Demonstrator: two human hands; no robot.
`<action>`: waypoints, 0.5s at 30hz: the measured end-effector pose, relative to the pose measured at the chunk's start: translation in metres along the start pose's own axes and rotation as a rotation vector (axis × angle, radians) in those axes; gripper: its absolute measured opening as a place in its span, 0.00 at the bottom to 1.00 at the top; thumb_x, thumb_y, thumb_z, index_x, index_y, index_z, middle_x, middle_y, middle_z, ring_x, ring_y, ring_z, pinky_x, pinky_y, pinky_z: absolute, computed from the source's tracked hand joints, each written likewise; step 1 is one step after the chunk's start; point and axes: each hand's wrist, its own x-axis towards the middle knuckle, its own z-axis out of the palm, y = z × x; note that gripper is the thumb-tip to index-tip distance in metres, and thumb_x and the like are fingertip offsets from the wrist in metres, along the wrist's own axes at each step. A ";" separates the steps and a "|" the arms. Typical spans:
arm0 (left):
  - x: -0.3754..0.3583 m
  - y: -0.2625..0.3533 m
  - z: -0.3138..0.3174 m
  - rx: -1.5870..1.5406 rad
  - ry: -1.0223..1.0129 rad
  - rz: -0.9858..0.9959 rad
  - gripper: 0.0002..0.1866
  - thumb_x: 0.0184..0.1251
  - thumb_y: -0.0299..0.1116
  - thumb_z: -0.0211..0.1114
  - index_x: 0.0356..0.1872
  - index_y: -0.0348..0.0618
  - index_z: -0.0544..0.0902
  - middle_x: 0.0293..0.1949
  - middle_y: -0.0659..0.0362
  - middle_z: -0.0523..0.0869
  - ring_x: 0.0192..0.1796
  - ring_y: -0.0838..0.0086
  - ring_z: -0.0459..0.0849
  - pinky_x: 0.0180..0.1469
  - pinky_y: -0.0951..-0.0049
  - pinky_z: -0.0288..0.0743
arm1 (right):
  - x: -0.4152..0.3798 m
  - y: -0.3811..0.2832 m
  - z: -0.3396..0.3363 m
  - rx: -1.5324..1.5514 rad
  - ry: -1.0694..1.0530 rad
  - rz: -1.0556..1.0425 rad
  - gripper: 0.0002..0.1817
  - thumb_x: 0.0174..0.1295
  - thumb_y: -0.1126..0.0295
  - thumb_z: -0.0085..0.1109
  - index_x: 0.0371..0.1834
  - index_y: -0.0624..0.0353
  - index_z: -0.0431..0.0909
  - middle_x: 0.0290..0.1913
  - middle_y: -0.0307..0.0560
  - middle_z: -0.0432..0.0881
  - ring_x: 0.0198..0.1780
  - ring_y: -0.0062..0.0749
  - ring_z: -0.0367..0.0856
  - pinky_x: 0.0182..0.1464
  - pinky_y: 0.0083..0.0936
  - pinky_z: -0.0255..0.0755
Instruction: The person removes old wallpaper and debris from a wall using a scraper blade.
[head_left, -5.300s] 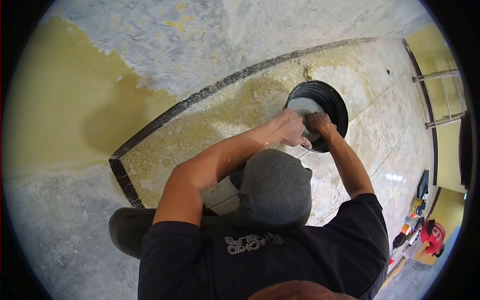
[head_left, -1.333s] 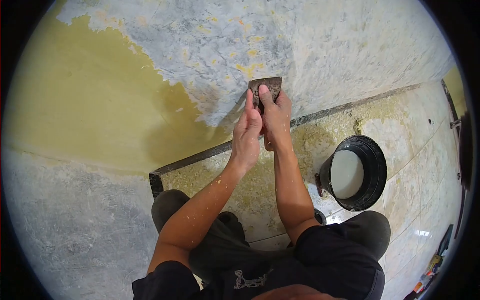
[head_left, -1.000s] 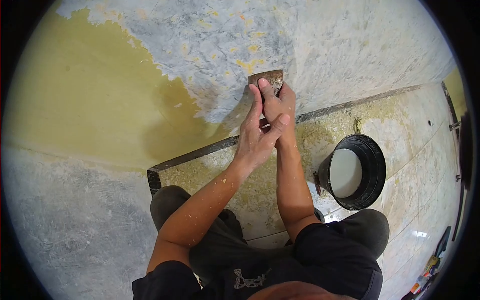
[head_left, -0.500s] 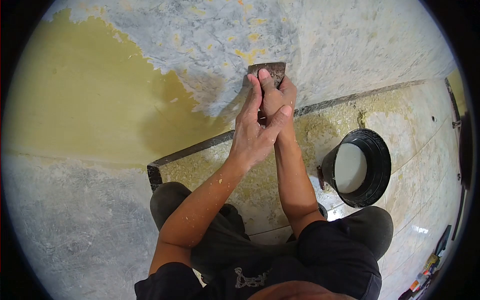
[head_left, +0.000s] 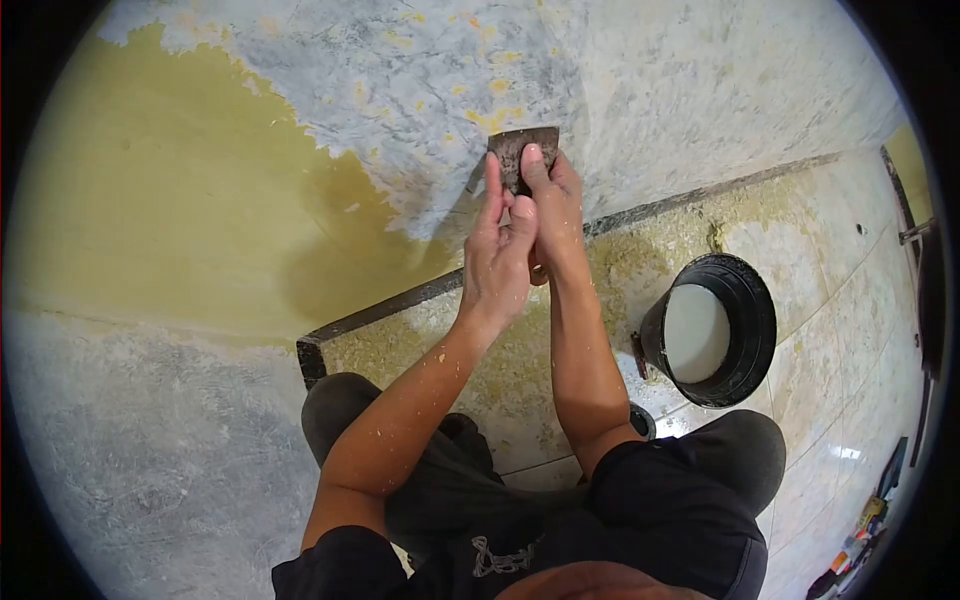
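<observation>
A putty knife [head_left: 508,160] with a wide, dirty metal blade is in my right hand [head_left: 555,200], thumb pressed along the blade's face. The end of its handle shows below my palm. My left hand [head_left: 497,260] is close against it on the left, fingers stretched up along the blade's left side and thumb raised. Its other fingers are partly hidden. Both hands are in front of the wall [head_left: 450,75], where grey-white bare patches meet yellow-green paint [head_left: 180,190]. Pale flakes stick to my forearms.
To the right, a black bucket [head_left: 765,330] of milky liquid stands on the tiled floor. Paint scrapings [head_left: 640,255] litter the floor along the dark baseboard [head_left: 390,305]. Several tools [head_left: 860,535] lie at the lower right. My bent knees flank the work area.
My left hand's thumb has come off my right wrist and moved left, beside the putty knife. The putty knife and right hand have shifted slightly left.
</observation>
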 end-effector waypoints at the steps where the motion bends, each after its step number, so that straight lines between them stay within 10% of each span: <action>1: 0.005 -0.006 0.001 -0.114 0.082 -0.040 0.37 0.74 0.50 0.57 0.73 0.39 0.56 0.41 0.64 0.74 0.41 0.80 0.72 0.45 0.77 0.70 | 0.003 -0.003 0.001 0.064 -0.024 -0.053 0.16 0.73 0.60 0.51 0.47 0.65 0.74 0.30 0.42 0.80 0.28 0.23 0.74 0.32 0.25 0.72; 3: 0.018 -0.003 -0.003 -0.157 0.122 -0.042 0.21 0.76 0.48 0.54 0.50 0.37 0.79 0.30 0.66 0.74 0.33 0.83 0.72 0.35 0.78 0.70 | -0.005 -0.025 -0.001 0.024 -0.055 0.004 0.14 0.73 0.61 0.51 0.45 0.64 0.74 0.28 0.41 0.79 0.25 0.21 0.73 0.27 0.22 0.70; 7: 0.040 0.016 -0.003 -0.208 0.137 -0.120 0.21 0.73 0.47 0.60 0.32 0.36 0.82 0.22 0.66 0.73 0.19 0.81 0.71 0.22 0.77 0.67 | -0.010 -0.031 -0.004 -0.033 -0.072 -0.020 0.10 0.72 0.66 0.53 0.44 0.63 0.73 0.24 0.38 0.76 0.17 0.16 0.69 0.16 0.17 0.63; 15: 0.054 0.022 0.019 -0.123 0.283 -0.069 0.23 0.68 0.48 0.66 0.24 0.36 0.83 0.14 0.67 0.72 0.17 0.84 0.70 0.17 0.77 0.62 | -0.003 -0.032 -0.012 0.054 -0.087 -0.025 0.06 0.71 0.71 0.51 0.45 0.63 0.71 0.27 0.39 0.77 0.18 0.16 0.69 0.17 0.19 0.62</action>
